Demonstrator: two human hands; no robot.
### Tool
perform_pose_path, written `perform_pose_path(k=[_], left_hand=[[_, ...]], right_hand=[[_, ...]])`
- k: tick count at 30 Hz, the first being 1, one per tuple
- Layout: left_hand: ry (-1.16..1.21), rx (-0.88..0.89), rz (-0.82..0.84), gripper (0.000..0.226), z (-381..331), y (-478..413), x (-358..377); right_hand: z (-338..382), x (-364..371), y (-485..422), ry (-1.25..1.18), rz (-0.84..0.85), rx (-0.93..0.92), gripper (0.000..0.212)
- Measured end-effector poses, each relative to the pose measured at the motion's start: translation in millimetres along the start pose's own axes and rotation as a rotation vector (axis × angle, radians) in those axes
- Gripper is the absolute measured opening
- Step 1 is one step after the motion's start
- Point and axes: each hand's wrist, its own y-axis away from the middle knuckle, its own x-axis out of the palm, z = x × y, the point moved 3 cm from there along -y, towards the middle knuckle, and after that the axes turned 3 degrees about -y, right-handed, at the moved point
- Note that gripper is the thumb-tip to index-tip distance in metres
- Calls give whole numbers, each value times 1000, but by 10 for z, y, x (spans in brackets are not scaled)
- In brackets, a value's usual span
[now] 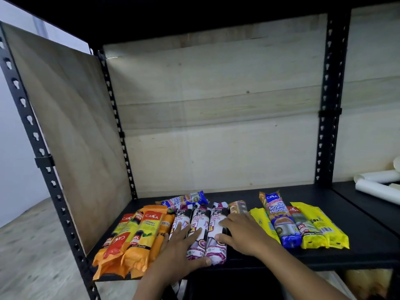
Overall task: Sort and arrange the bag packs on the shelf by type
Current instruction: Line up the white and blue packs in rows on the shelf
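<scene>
Bag packs lie in a row along the front of the black shelf (249, 192). Orange packs (138, 237) are grouped at the left. Three white-and-purple drawstring packs (198, 247) sit in the middle. My left hand (183, 247) rests flat on the left two, thumb at their near end. My right hand (240, 231) lies on the rightmost one, thumb and fingers around its side. A blue singlet-handle pack (279, 221) lies among yellow packs (318, 228) at the right. Another blue pack (186, 199) lies crosswise behind the middle group.
Plywood panels close the shelf's back and left side. Black slotted posts (328, 118) stand at the corners. White paper rolls (376, 182) lie on the neighbouring shelf at the right. A brown-topped pack (237, 205) sits behind my right hand.
</scene>
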Motion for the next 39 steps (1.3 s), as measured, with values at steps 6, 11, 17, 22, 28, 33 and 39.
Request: perform_pose_path(k=[6, 11, 17, 22, 28, 33, 39], left_hand=[[38, 10, -29, 104, -20, 24, -10], [32, 15, -56, 104, -44, 73, -9], [178, -6, -148, 101, 7, 57, 7], [117, -14, -432, 83, -117, -34, -43], [321, 197, -596, 45, -604, -249, -56], [270, 339, -464, 50, -1098, -452, 20], [49, 353, -262, 87, -1469, -699, 133]], right_hand=[[78, 137, 74, -38, -9, 69, 61], [110, 139, 91, 18, 12, 82, 55], [183, 129, 178, -7, -114, 36, 50], [147, 42, 502, -272, -438, 31, 44], [-226, -87, 836, -358, -571, 121, 29], [-629, -180, 918, -342, -705, 232, 24], [-1082, -293, 790, -180, -506, 524, 57]])
